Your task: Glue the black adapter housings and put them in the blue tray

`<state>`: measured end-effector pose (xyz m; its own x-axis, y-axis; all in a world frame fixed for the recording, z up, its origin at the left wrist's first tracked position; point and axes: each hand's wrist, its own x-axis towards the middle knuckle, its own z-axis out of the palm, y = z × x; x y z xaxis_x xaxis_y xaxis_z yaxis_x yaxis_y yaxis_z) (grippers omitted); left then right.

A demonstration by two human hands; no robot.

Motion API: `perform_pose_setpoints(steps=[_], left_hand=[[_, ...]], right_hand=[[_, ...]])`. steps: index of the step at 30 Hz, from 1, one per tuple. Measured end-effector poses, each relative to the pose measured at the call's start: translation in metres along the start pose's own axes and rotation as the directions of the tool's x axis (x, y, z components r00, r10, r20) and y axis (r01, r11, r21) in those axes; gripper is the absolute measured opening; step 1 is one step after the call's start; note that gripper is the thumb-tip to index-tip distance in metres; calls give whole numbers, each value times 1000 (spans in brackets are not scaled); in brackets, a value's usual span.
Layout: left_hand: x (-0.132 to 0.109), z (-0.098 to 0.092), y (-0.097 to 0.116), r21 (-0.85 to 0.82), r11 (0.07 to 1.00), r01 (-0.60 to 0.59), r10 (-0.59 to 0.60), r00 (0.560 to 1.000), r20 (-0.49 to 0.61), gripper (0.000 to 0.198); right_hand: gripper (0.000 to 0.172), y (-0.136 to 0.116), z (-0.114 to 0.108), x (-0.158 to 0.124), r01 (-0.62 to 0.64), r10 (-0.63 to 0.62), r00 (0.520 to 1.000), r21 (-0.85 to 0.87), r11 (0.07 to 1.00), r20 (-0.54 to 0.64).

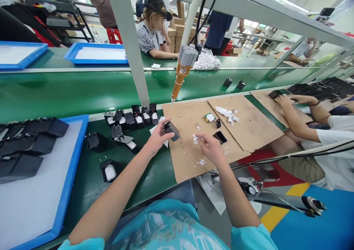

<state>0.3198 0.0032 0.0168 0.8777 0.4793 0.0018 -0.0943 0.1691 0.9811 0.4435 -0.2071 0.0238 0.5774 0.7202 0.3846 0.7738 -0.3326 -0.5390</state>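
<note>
My left hand (159,136) is closed around a black plastic housing (172,129), tilted above the left edge of a brown cardboard sheet (182,165). To its right, my right hand (208,145) pinches a small white scrap (195,138) between thumb and fingers. Below that hand, white crumbs (201,162) lie scattered on the cardboard. Just beyond it rest a dark rectangular part (220,137), a small black piece (218,123) and a green circuit board with a white disc (210,117). Left of my left hand stand several black housings with plug pins (138,118), some with white inside.
An orange and silver dispensing tool (181,71) hangs over the cardboard. At left, a blue-rimmed tray (72,169) holds rows of black housings (27,135). White scraps (228,114) lie on the right-hand cardboard. A co-worker's hands (287,99) work at far right. A metal post (135,69) rises behind the bench.
</note>
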Motion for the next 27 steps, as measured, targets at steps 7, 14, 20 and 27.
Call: perform_pose_setpoints(steps=[7, 14, 20, 27], left_hand=[[60, 31, -6, 658, 732, -176, 217, 976, 20, 74], [91, 37, -14, 740, 654, -158, 202, 979, 30, 77], [57, 53, -1, 785, 461, -415, 445, 873, 200, 42], [12, 65, 21, 683, 592, -428, 219, 901, 375, 19]], right_hand=[[31, -6, 2, -6, 85, -61, 981, -129, 988, 181], [66, -7, -21, -13, 31, -22, 991, -67, 997, 136], [60, 5, -28, -9, -80, 98, 995, 397, 914, -23], [34, -4, -13, -12, -305, 385, 923, 643, 703, 17]])
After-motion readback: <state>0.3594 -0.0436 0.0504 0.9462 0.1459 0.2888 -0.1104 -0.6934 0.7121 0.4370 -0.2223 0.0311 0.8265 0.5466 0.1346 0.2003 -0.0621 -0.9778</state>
